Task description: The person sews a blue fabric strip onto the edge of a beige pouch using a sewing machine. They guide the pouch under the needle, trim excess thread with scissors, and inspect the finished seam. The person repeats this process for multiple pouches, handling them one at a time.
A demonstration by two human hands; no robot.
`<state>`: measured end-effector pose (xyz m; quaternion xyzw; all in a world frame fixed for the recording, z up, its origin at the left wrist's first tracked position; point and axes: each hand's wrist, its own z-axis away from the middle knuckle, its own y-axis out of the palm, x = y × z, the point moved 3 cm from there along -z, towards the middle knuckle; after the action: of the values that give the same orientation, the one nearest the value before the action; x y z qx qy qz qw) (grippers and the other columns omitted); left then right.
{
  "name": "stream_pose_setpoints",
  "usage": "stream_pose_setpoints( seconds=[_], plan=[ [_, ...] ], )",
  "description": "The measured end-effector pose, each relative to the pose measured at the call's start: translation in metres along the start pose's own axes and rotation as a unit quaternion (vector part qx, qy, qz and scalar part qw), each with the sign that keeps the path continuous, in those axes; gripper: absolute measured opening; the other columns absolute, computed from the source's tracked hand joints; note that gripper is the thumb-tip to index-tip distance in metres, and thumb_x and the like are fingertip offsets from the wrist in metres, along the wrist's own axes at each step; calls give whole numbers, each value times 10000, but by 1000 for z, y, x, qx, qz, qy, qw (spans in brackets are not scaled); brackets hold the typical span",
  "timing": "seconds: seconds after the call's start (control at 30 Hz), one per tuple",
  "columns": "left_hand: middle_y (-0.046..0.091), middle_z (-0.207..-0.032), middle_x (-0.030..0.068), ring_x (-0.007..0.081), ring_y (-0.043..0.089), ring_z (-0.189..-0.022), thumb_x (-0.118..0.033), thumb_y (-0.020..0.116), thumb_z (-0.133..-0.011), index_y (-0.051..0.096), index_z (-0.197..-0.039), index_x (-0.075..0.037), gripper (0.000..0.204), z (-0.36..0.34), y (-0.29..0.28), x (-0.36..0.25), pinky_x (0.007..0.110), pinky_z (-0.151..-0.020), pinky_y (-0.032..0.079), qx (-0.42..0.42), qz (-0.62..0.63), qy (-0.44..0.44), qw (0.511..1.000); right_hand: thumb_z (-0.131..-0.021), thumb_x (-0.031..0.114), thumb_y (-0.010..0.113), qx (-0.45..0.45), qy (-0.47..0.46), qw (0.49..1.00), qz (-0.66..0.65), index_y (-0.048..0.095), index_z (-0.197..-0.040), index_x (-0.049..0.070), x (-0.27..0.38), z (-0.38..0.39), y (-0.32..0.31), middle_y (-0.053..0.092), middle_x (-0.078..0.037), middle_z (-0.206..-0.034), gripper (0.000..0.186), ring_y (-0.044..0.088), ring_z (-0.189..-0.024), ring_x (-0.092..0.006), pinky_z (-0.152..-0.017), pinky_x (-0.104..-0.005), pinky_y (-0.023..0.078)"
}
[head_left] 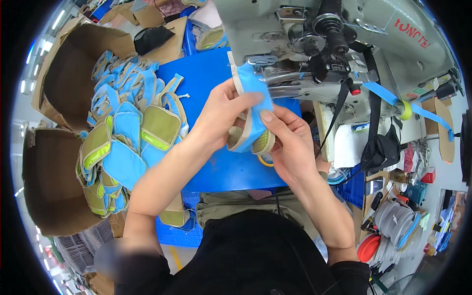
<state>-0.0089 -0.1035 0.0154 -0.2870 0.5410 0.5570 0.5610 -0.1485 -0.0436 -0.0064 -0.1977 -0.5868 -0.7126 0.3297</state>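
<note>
Head view, single camera. Held piece: a blue fabric piece [255, 129] with beige edging and a green mesh part near its lower end, raised over the blue worktop [216, 174], directly in front of the sewing machine [337, 69]. Left hand [221, 112] closed on the upper part, thumb laid across the blue face. Right hand [293, 140] pinching the lower part between thumb and fingers. The piece is bent between them; its upper end is close to the machine's metal arm, contact not resolvable.

Progress, done: beige trim runs along the visible left edge of the held piece, so some edging appears complete. To the left, a large pile of blue and green pieces [129, 127] lies before two cardboard boxes [55, 182]; many show beige edges too. Loose thread ends [185, 96] stick out at the pile's right side.

Progress, left: the piece is in the hands, not under the needle; reads as handling or checking between sewing passes (judgement). Blue tape [383, 92] is fed through a yellow-green guide [406, 110] toward the machine, so supply looks ready for more binding. Whether the pile is finished or waiting cannot be told; no separate finished stack is identifiable. Remaining count unknown. Stitch quality on the held piece: too small to judge.
</note>
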Motion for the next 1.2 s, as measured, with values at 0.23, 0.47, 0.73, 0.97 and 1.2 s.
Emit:
stream_pose_setpoints(
  seconds=[0.23, 0.47, 0.73, 0.97, 1.2],
  plan=[
    [704, -997, 49, 118, 688, -870, -92, 732, -892, 621, -1117, -50, 254, -16, -5, -11, 292, -758, 566, 27, -25, 5, 999, -931, 115, 757, -6, -25, 1000, -10, 688, -1140, -24, 4, -22, 5, 742, -51, -962, 261, 674, -797, -70, -682, -220, 514],
    [691, -950, 33, 123, 646, -820, -142, 735, -928, 658, -1054, -18, 193, 4, -17, 1, 259, -744, 517, -39, -240, 258, 935, -923, 94, 761, -12, -68, 997, 29, 681, -1122, -25, 5, -25, 2, 721, -38, -927, 245, 636, -766, -68, -678, -207, 490],
    [717, -961, 43, 122, 681, -796, -150, 664, -1001, 660, -1082, -26, 147, 42, -10, -3, 267, -734, 557, -6, -72, 79, 994, -924, 143, 756, -19, -163, 954, 250, 640, -1157, 12, -7, 32, -7, 677, -16, -940, 291, 605, -853, -93, -783, -253, 472],
    [717, -1108, 83, 159, 697, -954, -217, 612, -1039, 643, -1210, -7, 273, 77, 4, 20, 302, -828, 576, 52, 47, 2, 998, -966, 241, 728, 39, -172, 951, 255, 699, -1012, 2, -10, 45, -5, 679, -15, -877, 245, 577, -805, -58, -713, -248, 453],
    [696, -1175, 144, 258, 684, -1031, -88, 706, -930, 689, -1142, -7, 227, 96, -21, 13, 362, -865, 545, 50, -337, 236, 910, -1006, 238, 691, 43, -76, 985, 151, 735, -953, -9, -8, 56, -4, 660, 44, -778, 256, 493, -698, 5, -601, -204, 388]
  ],
)
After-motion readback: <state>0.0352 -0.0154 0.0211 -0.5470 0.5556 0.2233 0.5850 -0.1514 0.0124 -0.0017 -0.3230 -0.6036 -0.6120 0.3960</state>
